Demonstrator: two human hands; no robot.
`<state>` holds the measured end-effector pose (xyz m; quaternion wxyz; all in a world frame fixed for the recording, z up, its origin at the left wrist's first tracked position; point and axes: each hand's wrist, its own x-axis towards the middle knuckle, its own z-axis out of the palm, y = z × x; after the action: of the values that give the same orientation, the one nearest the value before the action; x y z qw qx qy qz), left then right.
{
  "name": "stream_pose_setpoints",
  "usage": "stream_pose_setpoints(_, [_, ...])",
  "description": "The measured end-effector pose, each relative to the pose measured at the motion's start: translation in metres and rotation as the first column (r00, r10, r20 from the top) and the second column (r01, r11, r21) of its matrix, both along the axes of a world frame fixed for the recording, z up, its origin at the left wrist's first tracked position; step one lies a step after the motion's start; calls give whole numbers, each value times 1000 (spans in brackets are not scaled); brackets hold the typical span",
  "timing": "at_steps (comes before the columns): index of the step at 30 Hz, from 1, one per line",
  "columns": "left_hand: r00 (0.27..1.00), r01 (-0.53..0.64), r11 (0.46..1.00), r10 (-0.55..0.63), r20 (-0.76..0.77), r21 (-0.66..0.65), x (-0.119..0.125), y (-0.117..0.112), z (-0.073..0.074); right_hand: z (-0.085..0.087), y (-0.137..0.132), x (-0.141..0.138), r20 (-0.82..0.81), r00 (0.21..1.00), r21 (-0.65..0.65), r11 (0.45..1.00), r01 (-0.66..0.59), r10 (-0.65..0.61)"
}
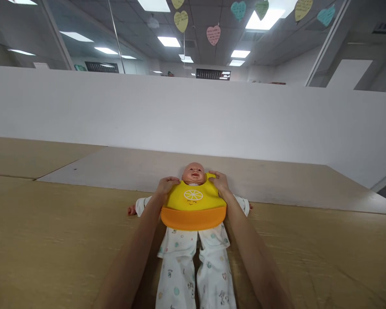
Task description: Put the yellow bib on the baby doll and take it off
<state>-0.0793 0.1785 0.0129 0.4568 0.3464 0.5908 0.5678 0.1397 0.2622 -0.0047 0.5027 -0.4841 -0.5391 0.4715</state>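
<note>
A baby doll (194, 172) lies on its back on the table, head away from me, arms spread and dressed in white printed clothes (180, 274). Over its chest is a yellow bib (176, 201) with a citrus-slice print and an orange catch pocket (193, 218) along the bottom. My left hand (167, 185) grips the bib's upper left edge beside the doll's neck. On the other side, my right hand (220, 182) has its fingers on the upper right edge, by the strap end (209, 176).
The doll rests on a wood-coloured table (67, 240), with a greyish panel (276, 180) behind it. Beyond rises a low white wall (193, 116), topped by glass with heart-shaped paper notes (213, 35). Thin dark strands lie at the lower right.
</note>
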Motion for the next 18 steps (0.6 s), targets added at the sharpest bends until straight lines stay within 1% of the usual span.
stream_pose_setpoints(3, [999,-30,999,30,-26,-18,2,-1,3,-5,8,-3,8,1000,-29,999,-15,15])
stream_pose_setpoints(6, [998,-32,999,30,-48,-35,2,-1,5,-13,15,-5,10,999,-49,998,-40,40])
stream_pose_setpoints(10, [995,-48,997,42,-96,-64,2,2,2,-23,17,-6,-7,995,-83,992,-99,99])
stream_pose_setpoints(12, [994,-38,997,31,-102,-63,3,3,-1,-27,15,-5,-18,991,-102,986,-133,132])
stream_pose_setpoints(13, [996,-18,998,13,-94,-57,3,3,-2,-28,15,-5,-42,987,-118,981,-156,152])
stream_pose_setpoints(15, [998,41,999,-42,-36,-35,3,4,-3,-31,15,-7,-150,969,-142,965,-219,198])
stream_pose_setpoints(18, [984,110,994,-107,140,-17,2,6,-1,-35,17,-11,-365,887,-105,935,-340,282])
